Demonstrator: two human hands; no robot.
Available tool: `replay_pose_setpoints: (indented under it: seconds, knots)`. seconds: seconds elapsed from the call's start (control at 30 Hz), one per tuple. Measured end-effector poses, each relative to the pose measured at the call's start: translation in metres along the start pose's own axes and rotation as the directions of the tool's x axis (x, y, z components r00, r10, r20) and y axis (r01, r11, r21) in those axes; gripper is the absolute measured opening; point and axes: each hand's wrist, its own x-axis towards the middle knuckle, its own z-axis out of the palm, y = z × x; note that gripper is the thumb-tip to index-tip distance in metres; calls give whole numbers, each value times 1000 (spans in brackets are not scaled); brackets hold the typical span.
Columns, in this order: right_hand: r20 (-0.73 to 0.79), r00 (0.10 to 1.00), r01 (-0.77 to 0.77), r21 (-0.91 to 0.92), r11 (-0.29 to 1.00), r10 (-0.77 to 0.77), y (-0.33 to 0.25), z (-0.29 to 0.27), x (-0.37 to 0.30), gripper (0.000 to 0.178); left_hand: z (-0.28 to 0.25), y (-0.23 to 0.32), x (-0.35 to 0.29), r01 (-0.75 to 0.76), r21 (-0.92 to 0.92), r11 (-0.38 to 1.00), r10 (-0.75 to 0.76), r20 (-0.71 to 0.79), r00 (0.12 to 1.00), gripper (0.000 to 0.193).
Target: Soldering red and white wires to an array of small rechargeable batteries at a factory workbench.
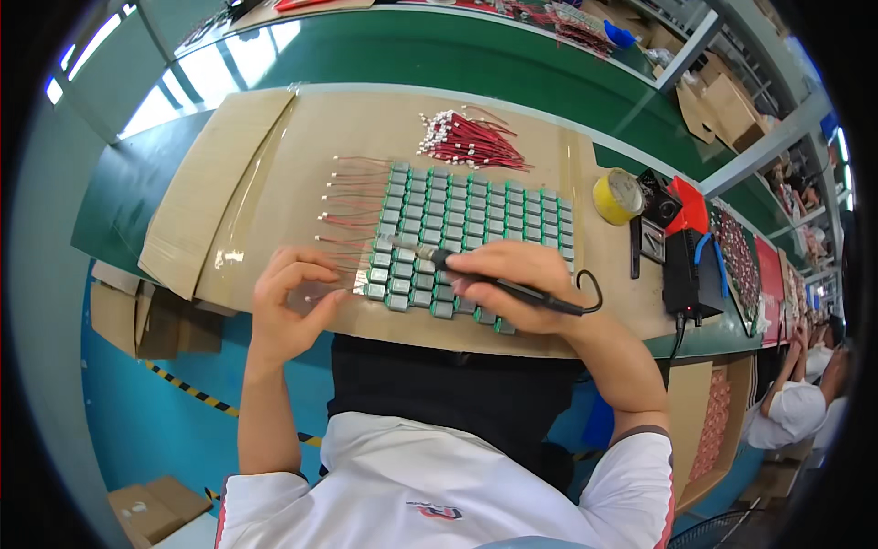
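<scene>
A soldering iron (556, 303) with a black handle is gripped in my right hand (521, 279); its metal tip points left over a block of small grey modules with green edges (462, 206). The modules lie in close rows on cardboard. Thin red wire leads with white plugs (355, 195) stick out from the block's left side. Beside its lower left corner, my left hand (291, 297) pinches what looks like one wire lead, mostly covered by the fingers. Beyond the modules lies a pile of red wire leads (471, 142) with white plugs.
To the right stand a yellow spool (617, 197), a black box (692, 279) with a cable, and a red holder (688, 205). A folded cardboard flap (215, 188) lies at left. Other people (796, 407) sit at far right, past an open carton (690, 412).
</scene>
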Motion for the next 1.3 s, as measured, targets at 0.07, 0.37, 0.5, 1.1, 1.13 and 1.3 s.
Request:
replay_pose_setpoints:
  seconds: [0.07,0.37,0.5,1.1,1.13,1.3]
  knots:
    - [-74,997,-6,-55,998,2,-7,-19,2,34,-5,12,12,-4,9,1000,5,-30,1000,17]
    - [-532,838,-65,121,991,120,24,-75,43,27,44,-13,189,-46,280,959,-39,292,956,13]
    - [-639,760,-80,90,993,119,54,-66,35,24,82,-32,228,-134,477,868,-172,544,821,21]
    - [-523,818,-209,116,971,238,66,-52,14,25,36,-8,219,23,269,963,-163,512,843,12]
    - [-511,807,-213,218,953,297,66,-50,14,29,38,-7,214,107,105,989,-148,565,812,12]
    - [-384,845,-166,474,865,373,56,-45,16,52,54,1,184,273,-185,944,-81,673,735,10]
